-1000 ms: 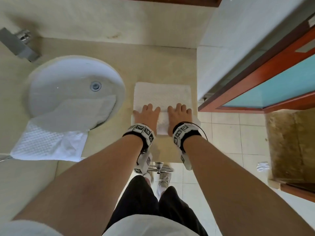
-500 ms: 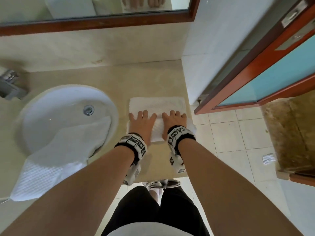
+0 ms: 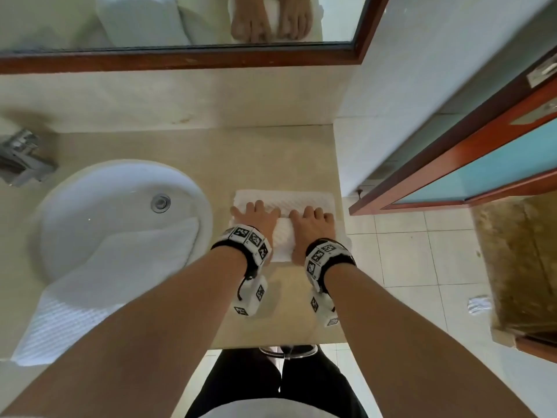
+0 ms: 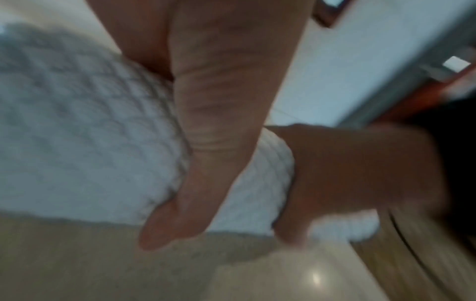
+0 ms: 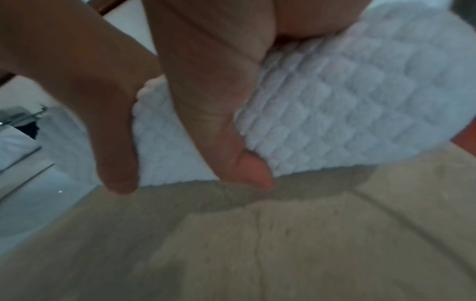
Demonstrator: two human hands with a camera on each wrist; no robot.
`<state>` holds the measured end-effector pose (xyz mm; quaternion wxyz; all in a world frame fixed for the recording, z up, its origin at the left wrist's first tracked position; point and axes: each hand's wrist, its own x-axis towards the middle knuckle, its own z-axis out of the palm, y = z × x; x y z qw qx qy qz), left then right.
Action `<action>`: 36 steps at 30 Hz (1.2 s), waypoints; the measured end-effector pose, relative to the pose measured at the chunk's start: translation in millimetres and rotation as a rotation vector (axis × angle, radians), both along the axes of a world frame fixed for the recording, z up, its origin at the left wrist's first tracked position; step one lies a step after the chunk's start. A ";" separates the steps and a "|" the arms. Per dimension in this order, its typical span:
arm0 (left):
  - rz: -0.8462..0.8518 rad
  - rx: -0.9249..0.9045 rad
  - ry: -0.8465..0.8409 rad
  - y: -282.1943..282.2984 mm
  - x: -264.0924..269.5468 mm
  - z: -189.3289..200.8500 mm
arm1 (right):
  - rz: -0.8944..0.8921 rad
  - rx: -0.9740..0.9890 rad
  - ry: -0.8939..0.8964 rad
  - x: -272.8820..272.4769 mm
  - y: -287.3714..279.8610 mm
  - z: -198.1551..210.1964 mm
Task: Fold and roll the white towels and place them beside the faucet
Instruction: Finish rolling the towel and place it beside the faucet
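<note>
A white waffle towel (image 3: 284,200) lies on the beige counter (image 3: 271,152), right of the sink. Its near part is rolled up (image 3: 282,236). My left hand (image 3: 256,214) and right hand (image 3: 312,218) lie side by side on the roll, fingers spread forward, pressing it down. In the left wrist view my left thumb (image 4: 206,142) runs down the near side of the roll (image 4: 77,132). The right wrist view shows my right thumb (image 5: 226,122) against the roll (image 5: 347,97) in the same way. A second white towel (image 3: 105,282) hangs out of the sink (image 3: 196,191) over the counter's front. The faucet (image 3: 21,158) is at the far left.
A wood-framed mirror (image 3: 180,58) runs along the back wall. A white wall (image 3: 407,86) closes off the counter on the right, with a wooden door frame (image 3: 452,164) beyond it. Bare counter lies behind the towel and between the sink and the back wall.
Both hands have pushed the roll away from me, so the roll is thicker and the flat part shorter. The head view has tilted up, and the mirror now shows.
</note>
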<state>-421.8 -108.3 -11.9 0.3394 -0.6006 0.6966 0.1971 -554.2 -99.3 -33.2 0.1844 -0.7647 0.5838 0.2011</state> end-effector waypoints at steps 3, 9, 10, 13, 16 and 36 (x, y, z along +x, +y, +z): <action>-0.068 -0.185 -0.070 13.4 -13.2 -1.7 | 0.013 0.075 0.001 -2.8 -13.8 -3.9; 0.016 -0.132 -0.007 -11.3 -8.7 -5.8 | 0.076 0.011 0.021 -2.3 -18.0 1.5; 0.027 -0.083 0.010 -19.1 -7.5 -4.6 | 0.055 -0.058 0.018 0.1 -10.9 0.7; -0.038 0.049 0.057 -40.1 1.7 -6.5 | -0.013 -0.252 -0.026 7.1 7.7 -2.9; -0.098 0.094 0.082 -54.3 7.8 -10.5 | -0.015 -0.226 -0.070 4.1 -5.1 -4.6; -0.011 -0.240 0.104 -35.5 12.0 -17.9 | 0.004 -0.327 -0.117 -3.1 -10.1 -9.3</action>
